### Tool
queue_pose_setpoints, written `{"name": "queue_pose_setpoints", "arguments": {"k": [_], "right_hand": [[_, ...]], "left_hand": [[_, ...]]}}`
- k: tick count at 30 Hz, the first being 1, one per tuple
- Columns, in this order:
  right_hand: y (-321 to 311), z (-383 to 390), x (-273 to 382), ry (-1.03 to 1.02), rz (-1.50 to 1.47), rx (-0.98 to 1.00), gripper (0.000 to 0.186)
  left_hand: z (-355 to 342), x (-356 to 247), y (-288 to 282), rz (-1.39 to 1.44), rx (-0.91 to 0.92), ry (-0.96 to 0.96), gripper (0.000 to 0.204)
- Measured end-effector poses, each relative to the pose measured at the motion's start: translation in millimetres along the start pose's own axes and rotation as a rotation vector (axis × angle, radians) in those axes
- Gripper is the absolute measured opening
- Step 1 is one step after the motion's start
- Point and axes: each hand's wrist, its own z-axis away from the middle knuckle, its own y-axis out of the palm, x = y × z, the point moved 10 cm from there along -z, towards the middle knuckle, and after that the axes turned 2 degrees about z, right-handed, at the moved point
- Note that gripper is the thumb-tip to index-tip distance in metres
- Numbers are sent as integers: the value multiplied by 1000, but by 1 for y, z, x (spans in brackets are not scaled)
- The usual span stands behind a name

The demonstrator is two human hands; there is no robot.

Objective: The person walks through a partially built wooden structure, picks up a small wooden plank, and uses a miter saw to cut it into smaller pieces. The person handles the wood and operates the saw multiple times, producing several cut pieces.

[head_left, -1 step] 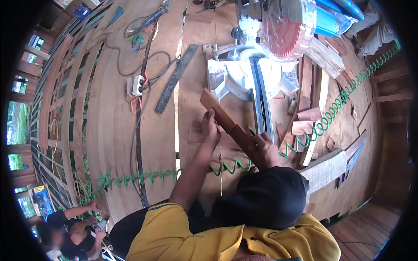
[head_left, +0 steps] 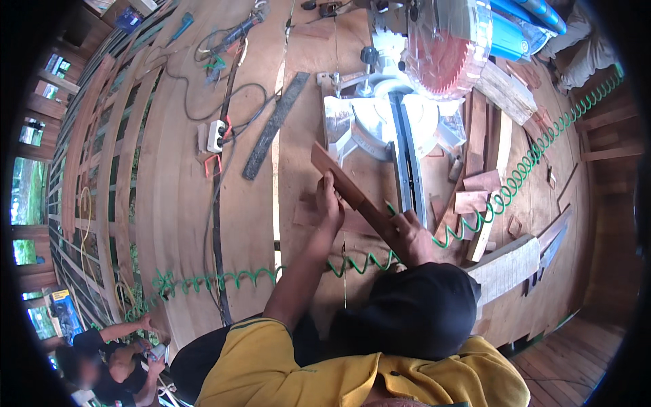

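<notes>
Head view: the left hand (head_left: 330,203) and right hand (head_left: 413,234) both clasp a long wooden strip (head_left: 342,180), held slanted just in front of the miter saw (head_left: 397,129), whose red blade (head_left: 444,64) is raised; a green coiled hose (head_left: 224,279) crosses the plank floor (head_left: 169,190)

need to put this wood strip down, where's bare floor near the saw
Bare plywood lies left of the left hand, between the dark flat bar and the green coiled hose. Right of the miter saw it is crowded: offcuts, boards and the hose's coils. The wood strip is held in both hands, the right hand at its near end.
</notes>
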Motion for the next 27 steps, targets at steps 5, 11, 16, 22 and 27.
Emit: {"name": "queue_pose_setpoints", "arguments": {"k": [5,11,16,22,27], "right_hand": [[-12,-10,20,11,54,-92,9],[-40,-17,15,-39,-261,-176,14],[-35,15,-4,-1,-457,25,18],[-14,26,0,-47,-538,113,16],[-2,31,-20,58,-575,7,22]], "left_hand": [[8,-26,10,-402,10,189,66],[-43,-113,-26,-881,-308,355,85],[-175,-171,31,-1227,-157,499,99],[-309,-286,148,-1240,144,772,109],[-254,-265,155,-1038,157,680,64]]}}
